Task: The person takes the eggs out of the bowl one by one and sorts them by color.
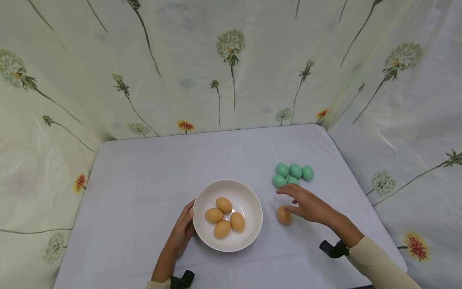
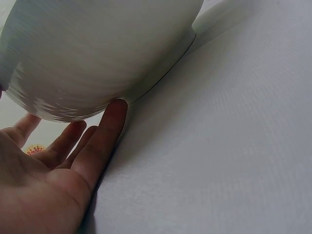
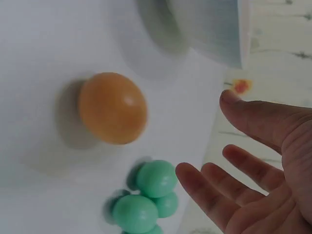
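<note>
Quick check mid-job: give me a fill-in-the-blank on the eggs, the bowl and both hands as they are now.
The white bowl holds ___ orange eggs.
The loose orange egg lies on the table beneath the open ___ hand.
The left hand rests against the bowl's ___ side.
The cluster behind the right hand is made of ___ eggs.

Missing words: four; right; left; green

Makeshift recording booth, floral curtains (image 1: 231,68), covered table (image 1: 144,180)

A white table (image 1: 144,192) stands enclosed on three sides. Pale curtains (image 1: 252,72) printed with dandelions and small red flowers hang around its edges.
</note>
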The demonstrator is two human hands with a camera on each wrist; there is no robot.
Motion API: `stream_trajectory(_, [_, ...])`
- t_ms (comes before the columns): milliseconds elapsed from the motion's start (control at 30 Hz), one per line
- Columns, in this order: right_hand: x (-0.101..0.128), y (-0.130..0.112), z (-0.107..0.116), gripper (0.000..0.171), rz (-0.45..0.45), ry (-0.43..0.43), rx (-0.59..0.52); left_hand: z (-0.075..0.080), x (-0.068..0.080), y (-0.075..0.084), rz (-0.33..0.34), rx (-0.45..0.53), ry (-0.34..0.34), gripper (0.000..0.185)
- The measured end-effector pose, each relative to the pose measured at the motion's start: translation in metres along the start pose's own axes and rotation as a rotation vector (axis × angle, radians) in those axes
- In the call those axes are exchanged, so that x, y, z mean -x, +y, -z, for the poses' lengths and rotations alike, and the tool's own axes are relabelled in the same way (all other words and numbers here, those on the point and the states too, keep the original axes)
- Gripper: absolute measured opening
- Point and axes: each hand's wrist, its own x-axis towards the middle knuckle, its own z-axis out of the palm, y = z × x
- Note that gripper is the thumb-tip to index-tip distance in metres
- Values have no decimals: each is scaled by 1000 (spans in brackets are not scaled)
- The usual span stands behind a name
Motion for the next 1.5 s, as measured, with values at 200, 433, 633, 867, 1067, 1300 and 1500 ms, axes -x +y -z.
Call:
stream_trajectory(200, [-32,-24,19,50,46,-26,-81,0,0,0,-5,3,4,52])
stream_trajectory(433, [-74,-56,14,48,144,-164,-197,2,1,0,-7,1,-4,53])
stream_trajectory(633, [-102,-74,-8,46,206,-279,-250,1,0,0,-5,19,10,51])
stream_trajectory(867, [-122,-81,-31,43,269,-358,-160,0,0,-1,1,24,0,52])
stream_trajectory(1067, [-132,-82,-44,38,378,-344,-44,2,0,-1,2,18,-9,53])
stream_trajectory(1300, [-137,-85,-55,32,442,-336,32,1,1,-2,9,19,-23,55])
stream_trajectory(1500, [-140,-93,-58,23,436,-415,42,1,1,-2,1,27,-7,53])
